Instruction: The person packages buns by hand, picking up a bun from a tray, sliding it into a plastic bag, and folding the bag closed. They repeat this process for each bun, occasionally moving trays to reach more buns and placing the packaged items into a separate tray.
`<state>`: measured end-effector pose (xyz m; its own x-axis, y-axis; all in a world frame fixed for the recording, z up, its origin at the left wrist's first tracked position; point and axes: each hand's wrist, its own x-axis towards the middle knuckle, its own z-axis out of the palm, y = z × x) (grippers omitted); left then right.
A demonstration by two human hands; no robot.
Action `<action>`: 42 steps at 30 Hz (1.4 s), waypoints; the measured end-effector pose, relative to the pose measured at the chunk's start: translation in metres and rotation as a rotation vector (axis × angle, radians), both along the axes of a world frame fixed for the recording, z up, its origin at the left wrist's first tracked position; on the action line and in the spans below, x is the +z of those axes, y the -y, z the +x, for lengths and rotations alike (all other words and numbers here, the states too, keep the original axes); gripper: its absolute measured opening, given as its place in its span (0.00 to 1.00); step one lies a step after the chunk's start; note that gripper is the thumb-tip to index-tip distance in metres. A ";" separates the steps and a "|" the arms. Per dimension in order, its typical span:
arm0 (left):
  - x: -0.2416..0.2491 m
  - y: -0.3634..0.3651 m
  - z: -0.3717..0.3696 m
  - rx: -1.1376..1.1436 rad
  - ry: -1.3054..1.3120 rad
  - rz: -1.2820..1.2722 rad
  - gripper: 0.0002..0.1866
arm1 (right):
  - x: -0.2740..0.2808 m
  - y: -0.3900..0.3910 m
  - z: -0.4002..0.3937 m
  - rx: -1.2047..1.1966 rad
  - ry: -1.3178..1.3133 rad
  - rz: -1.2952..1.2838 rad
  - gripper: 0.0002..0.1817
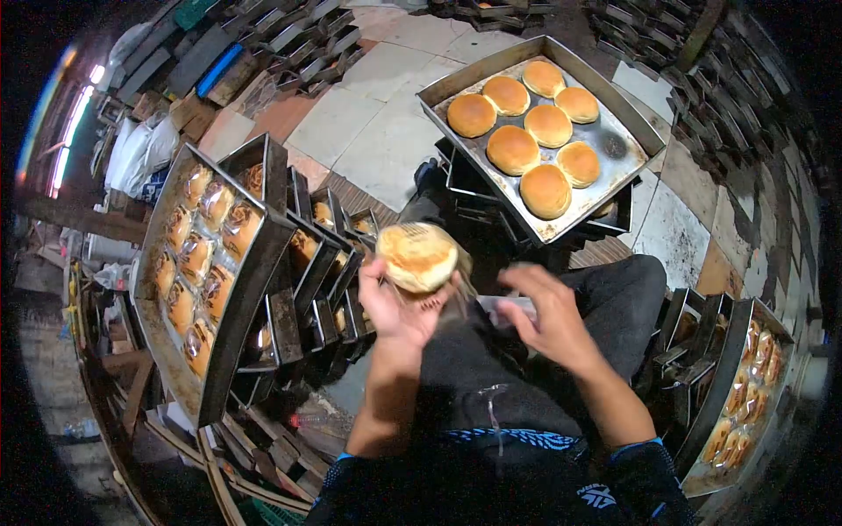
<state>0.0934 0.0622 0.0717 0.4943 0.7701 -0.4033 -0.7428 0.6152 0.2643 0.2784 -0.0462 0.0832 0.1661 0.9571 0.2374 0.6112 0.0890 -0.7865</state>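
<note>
My left hand (pixel 408 307) is closed around a round golden bun (pixel 418 257), holding it up from below in front of my lap. Clear plastic (pixel 460 280) hangs at the bun's right side, smeared by motion. To the right, my right hand (pixel 553 320) is open, its thumb and fingers apart and blurred. Whitish plastic (pixel 502 309) lies over my lap, overlapping the right thumb in this view. Beyond my hands, a square metal tray (pixel 605 197) carries several unwrapped round buns (pixel 548 126).
At left, a tilted tray (pixel 241 289) holds wrapped buns with dark stripes (pixel 195 259), with more trays stacked beside it. Another tray (pixel 702 478) of wrapped buns (pixel 737 412) stands at lower right. Floor tiles (pixel 386 140) lie ahead, with stacked metal tins (pixel 307 44) behind.
</note>
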 end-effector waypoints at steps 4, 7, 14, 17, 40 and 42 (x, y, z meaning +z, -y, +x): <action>-0.003 0.061 0.017 -0.206 -0.518 0.471 0.32 | 0.022 -0.007 -0.016 0.009 0.042 0.548 0.12; -0.043 0.078 0.023 0.153 -0.589 0.863 0.30 | 0.014 -0.012 -0.024 -0.050 -0.090 0.601 0.06; -0.002 0.030 -0.025 0.663 -1.369 1.379 0.06 | 0.036 -0.020 -0.023 -0.098 -0.463 0.171 0.06; -0.006 0.016 -0.048 0.807 -1.319 1.528 0.09 | 0.035 -0.037 -0.021 -0.029 -0.016 0.572 0.13; -0.089 0.072 -0.097 0.128 -1.749 0.834 0.11 | -0.115 -0.013 -0.086 -0.436 -0.413 -0.364 0.16; -0.075 0.089 -0.097 -0.136 -2.036 0.911 0.10 | -0.119 0.003 -0.073 -0.407 -0.345 -0.438 0.18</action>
